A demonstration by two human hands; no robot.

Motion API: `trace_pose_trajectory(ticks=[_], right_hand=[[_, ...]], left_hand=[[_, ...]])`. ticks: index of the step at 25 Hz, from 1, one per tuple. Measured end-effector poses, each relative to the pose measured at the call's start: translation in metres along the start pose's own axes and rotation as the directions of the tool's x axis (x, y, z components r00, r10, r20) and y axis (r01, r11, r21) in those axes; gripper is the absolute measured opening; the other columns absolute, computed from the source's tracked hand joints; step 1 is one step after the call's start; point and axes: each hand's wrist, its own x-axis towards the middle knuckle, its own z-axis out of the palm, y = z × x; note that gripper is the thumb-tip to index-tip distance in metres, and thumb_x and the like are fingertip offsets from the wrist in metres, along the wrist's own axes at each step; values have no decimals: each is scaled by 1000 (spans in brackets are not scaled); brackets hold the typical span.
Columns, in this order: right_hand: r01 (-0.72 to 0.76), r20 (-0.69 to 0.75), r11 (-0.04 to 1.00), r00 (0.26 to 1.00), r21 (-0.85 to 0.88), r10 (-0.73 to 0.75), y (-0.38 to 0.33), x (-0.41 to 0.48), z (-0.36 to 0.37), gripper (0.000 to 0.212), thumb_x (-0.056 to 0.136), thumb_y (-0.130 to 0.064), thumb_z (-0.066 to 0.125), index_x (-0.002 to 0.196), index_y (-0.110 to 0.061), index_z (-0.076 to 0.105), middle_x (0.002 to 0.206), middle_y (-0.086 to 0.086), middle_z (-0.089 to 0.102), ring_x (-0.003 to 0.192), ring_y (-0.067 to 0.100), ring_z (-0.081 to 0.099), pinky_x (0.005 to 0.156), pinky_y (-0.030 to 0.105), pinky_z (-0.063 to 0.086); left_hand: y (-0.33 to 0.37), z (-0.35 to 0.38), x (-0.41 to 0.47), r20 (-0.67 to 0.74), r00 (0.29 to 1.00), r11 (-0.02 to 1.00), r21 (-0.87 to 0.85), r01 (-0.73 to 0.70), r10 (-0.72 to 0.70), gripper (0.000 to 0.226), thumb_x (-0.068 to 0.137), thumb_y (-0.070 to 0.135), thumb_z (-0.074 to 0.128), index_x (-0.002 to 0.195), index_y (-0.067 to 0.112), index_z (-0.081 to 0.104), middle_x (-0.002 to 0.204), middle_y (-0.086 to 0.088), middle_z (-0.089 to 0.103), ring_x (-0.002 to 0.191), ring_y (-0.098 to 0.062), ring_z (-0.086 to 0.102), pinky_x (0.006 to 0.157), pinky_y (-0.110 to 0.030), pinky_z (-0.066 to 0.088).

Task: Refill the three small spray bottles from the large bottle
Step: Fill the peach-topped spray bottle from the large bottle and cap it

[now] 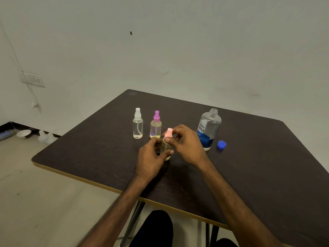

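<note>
A small spray bottle with a pink top (167,134) stands on the dark table (249,157) between my hands. My left hand (151,161) grips its clear body, which holds yellowish liquid. My right hand (187,141) pinches the pink spray top from the right. Behind them stand a white-topped spray bottle (137,124) and a purple-topped spray bottle (156,124), both upright with tops on. The large bottle (208,130) with a blue label stands uncapped to the right. Its blue cap (221,144) lies on the table beside it.
The table's near edge (89,179) runs diagonally in front of me, with metal legs below. On the floor at the left lie a white bowl (24,133) and pale plastic shapes (46,137). A wall socket (33,80) with a hanging cable is at the left.
</note>
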Motion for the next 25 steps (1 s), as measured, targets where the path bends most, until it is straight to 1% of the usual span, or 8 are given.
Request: trace_pose_trajectory(ticks=[2,4,7,9,12,16,20,25], right_hand=[[1,-53,997,999,-72,-5,-3,-1,3,27,85,-37,69,107,-21,72,104,-10,61,85,4,57,76,24,50],[2,-57,1000,998,-28,-3,-2,-2,3,28,85,-36,70,107,-20,72,103,-9,61,84,4,58,74,20,49],[18,3,997,1000,72,-18,1,-4,-1,27,85,-31,71,110,-19,72,103,-7,61,85,6,59,72,14,47],[20,-38,998,999,59,-17,0,-6,1,27,84,-32,73,108,-19,73,101,-8,61,82,6,60,71,16,48],[-13,-96,998,995,-65,6,-6,-4,4,28,83,-37,73,106,-21,73,101,-9,61,81,6,60,73,26,52],[-13,-32,998,999,63,15,-4,-7,4,32,86,-32,72,115,-19,68,105,-5,62,89,8,60,81,30,54],[-10,3,995,1000,97,10,3,-26,10,43,84,-32,74,124,-25,61,113,-8,63,95,1,58,78,14,45],[-5,-88,997,996,72,12,0,-30,8,41,84,-33,73,123,-24,62,113,-8,65,96,1,58,81,16,47]], left_hand=[[1,0,0,-8,1000,1000,15,1,-1,41,78,26,84,114,21,65,94,19,68,89,9,64,76,-9,51],[0,0,-1,-7,1000,1000,16,-1,1,41,78,27,83,114,22,64,94,20,66,91,8,63,78,-12,52],[-1,0,-2,-3,1000,1000,-8,-13,13,42,78,26,83,116,20,65,100,15,70,94,2,66,82,-18,55],[0,-1,-1,1,1000,1000,-4,-15,15,41,77,26,84,114,20,65,98,14,70,92,2,66,80,-18,55],[0,-1,-1,-2,1000,1000,16,-17,17,39,77,27,84,109,21,64,94,15,68,88,3,65,76,-16,54],[-4,0,-2,-1,1000,1000,-4,-23,23,40,80,27,81,115,22,64,102,11,71,95,-2,67,81,-20,55],[-5,-1,-3,-16,999,999,-39,-29,29,35,84,16,77,116,23,65,104,12,72,99,-4,69,84,-26,59],[5,-3,-1,1,997,997,-28,-74,74,42,81,13,79,119,25,64,106,11,72,97,-4,69,86,-37,60]])
